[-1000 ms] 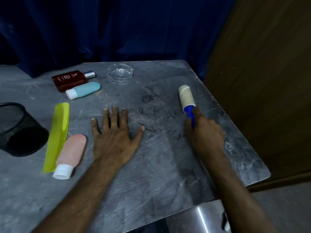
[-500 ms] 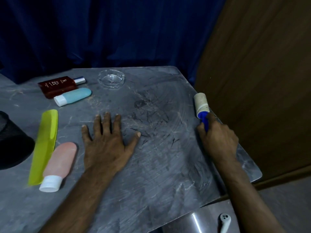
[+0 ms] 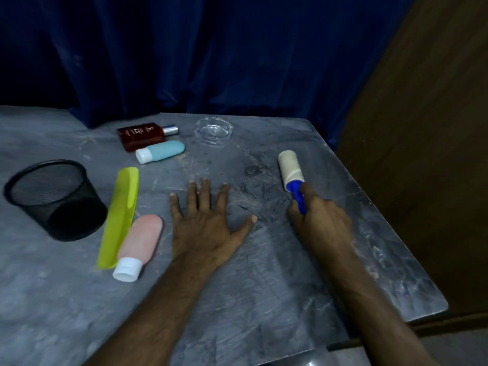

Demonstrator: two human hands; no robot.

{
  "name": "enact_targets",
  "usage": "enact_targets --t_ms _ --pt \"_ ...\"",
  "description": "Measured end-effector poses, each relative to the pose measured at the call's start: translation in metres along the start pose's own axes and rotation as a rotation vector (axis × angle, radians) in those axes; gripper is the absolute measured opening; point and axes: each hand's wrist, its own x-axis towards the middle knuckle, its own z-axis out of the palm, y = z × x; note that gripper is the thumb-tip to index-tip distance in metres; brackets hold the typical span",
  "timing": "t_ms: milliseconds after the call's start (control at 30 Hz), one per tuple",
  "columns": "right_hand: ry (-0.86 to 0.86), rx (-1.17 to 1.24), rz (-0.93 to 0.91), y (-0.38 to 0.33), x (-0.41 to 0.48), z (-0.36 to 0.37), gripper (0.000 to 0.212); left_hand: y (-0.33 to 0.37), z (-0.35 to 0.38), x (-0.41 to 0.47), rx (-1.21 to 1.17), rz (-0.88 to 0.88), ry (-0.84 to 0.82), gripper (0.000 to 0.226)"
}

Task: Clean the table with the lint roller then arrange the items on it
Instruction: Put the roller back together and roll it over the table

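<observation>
Fingers [image 3: 303, 191] of the right hand [image 3: 323, 223] clamp the roller [image 3: 290, 170] handle, roll on the bench [image 3: 277, 273]; left hand [image 3: 203, 225] lies flat, spread. Cleaning is underway; next, roll across the dark hairs [image 3: 250, 196].

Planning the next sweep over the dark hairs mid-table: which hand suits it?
Right: the right hand already grips the lint roller beside the hairs; the left hand lies flat, empty.

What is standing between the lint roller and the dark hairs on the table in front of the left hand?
Nothing visible. The lint roller, held by the right hand, has bare table between it and the left hand.
</observation>
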Motion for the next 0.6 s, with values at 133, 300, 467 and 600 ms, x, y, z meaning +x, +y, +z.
enact_targets --t_ms 133,300,467,600 --pt "0.031 0.047 -0.096 -0.028 -0.004 0.009 0.045 0.002 -0.001 0.001 -0.015 -0.028 0.013 0.107" --pt "0.055 0.103 -0.227 -0.057 -0.012 0.019 0.049 0.004 -0.003 -0.001 -0.027 -0.043 0.033 0.105" --pt "0.019 0.132 -0.245 -0.061 -0.013 0.018 0.052 0.004 -0.005 -0.003 -0.076 -0.045 0.052 0.102" --pt "0.006 0.148 -0.262 -0.063 -0.015 0.015 0.047 0.004 -0.004 -0.001 -0.056 -0.044 0.054 0.092"
